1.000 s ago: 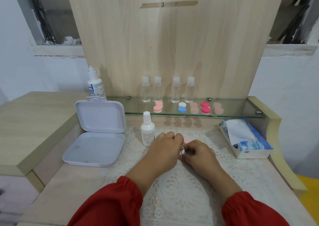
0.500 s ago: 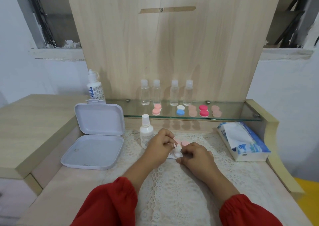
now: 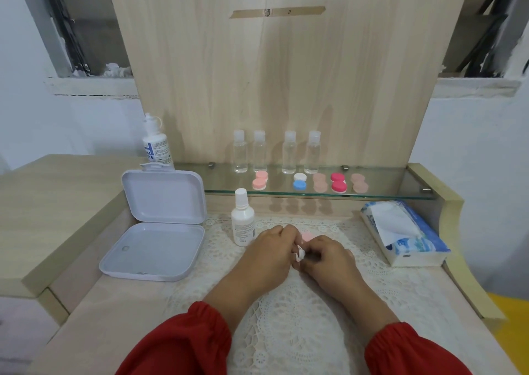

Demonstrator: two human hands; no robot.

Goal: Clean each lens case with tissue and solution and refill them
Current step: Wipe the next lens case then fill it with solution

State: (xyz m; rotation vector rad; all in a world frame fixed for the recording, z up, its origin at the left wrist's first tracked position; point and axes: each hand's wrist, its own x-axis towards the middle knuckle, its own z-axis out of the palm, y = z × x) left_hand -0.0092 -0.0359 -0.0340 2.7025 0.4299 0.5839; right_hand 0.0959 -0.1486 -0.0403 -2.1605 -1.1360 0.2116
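Note:
Over the lace mat [image 3: 286, 326] my two hands meet. My left hand [image 3: 269, 255] pinches a small wad of white tissue [image 3: 300, 253] at its fingertips. My right hand [image 3: 327, 261] has its fingers curled right against the tissue, round a pink lens case [image 3: 307, 235]; only a pink edge of the case shows behind the hands. A small white solution bottle [image 3: 242, 220] stands upright just left of my left hand. Several more lens cases lie on the glass shelf [image 3: 386, 187]: a pink one [image 3: 260, 180], a white and blue one [image 3: 299, 181], a red one [image 3: 338, 182].
Several clear bottles [image 3: 274, 152] stand in a row at the back of the shelf. An open white plastic box [image 3: 154, 231] sits at the left, with a larger white bottle [image 3: 156, 142] behind it. A blue tissue pack [image 3: 406, 235] lies at the right.
My hands stayed together on the mat and worked the tissue between them; the wad shows a little differently between the fingers. Nothing else on the desk moved.

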